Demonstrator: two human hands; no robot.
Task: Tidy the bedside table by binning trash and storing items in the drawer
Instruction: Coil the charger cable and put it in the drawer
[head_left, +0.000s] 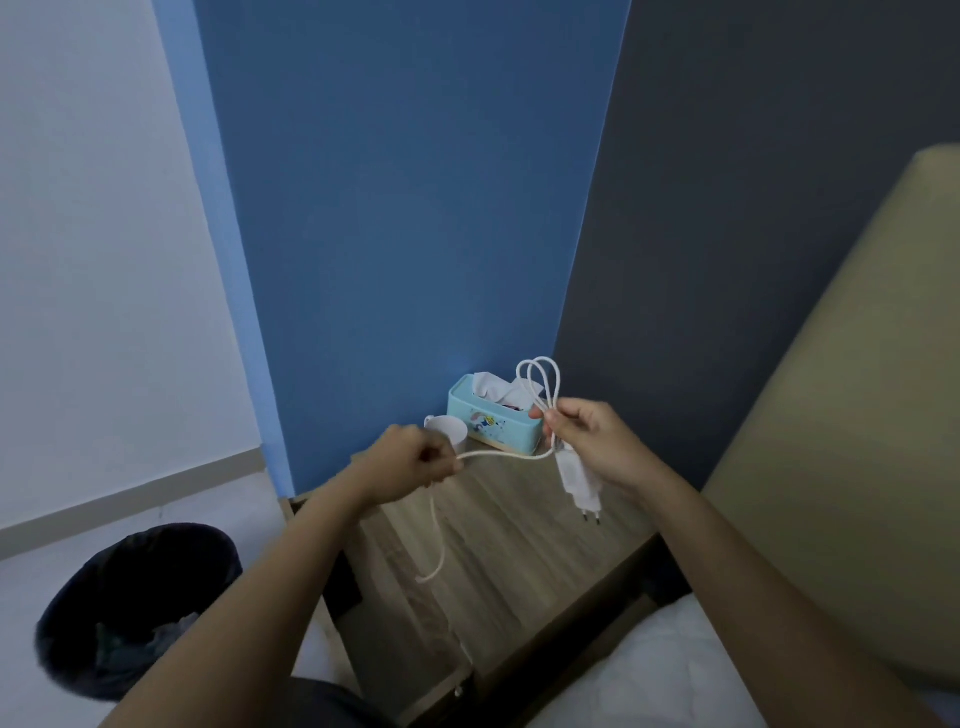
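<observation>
Here both arms reach forward above tabletop (498, 545) | right hand (587, 447) clamped on looped charger cable (540, 379) | left hand (415, 460) fisted around cable's free length

The wooden counter (498, 561) stands in the corner by the blue wall. At its back sit a light blue tissue box (491, 422) and, just beside it, a white cup (448, 430). A black bin (136, 608) stands on the floor (130, 525).
</observation>
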